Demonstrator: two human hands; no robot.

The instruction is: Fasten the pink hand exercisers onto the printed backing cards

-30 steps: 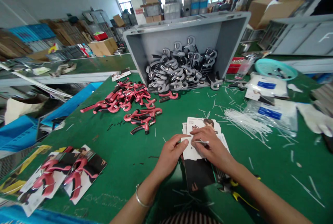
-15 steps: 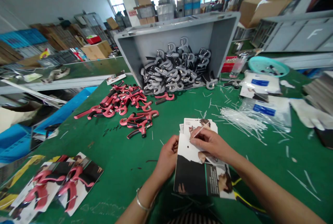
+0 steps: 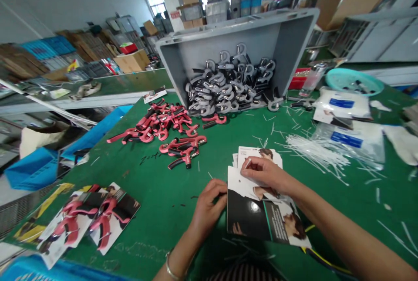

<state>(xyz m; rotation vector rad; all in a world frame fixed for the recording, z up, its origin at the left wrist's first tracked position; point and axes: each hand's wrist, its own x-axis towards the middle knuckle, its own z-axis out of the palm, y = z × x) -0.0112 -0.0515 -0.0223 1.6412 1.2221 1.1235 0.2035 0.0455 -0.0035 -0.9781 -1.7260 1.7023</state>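
A printed backing card (image 3: 246, 218), black and white with a person's photo, lies in front of me, overlapping other cards (image 3: 243, 154) behind it. My left hand (image 3: 210, 207) is curled at its left edge, the fingertips partly out of sight there. Over the card's upper part, my right hand (image 3: 266, 174) pinches a thin white cable tie (image 3: 248, 163) close to a small hole. To the left, two cards carry red-and-black hand grips (image 3: 106, 220). Further back is a pile of loose red hand grips (image 3: 163, 120).
A grey crate (image 3: 228, 32) on its side holds many grey hand grips (image 3: 225, 87). White cable ties (image 3: 316, 154) lie heaped at right, beside plastic bags (image 3: 355, 141) and a turquoise basin (image 3: 354, 81). A yellow-and-black object (image 3: 321, 261) pokes out beneath my right forearm.
The view has swung slightly left. My left hand's fingers have slid from behind the card toward its left edge. My right hand's cable tie now points down nearer the card, with less of it showing.
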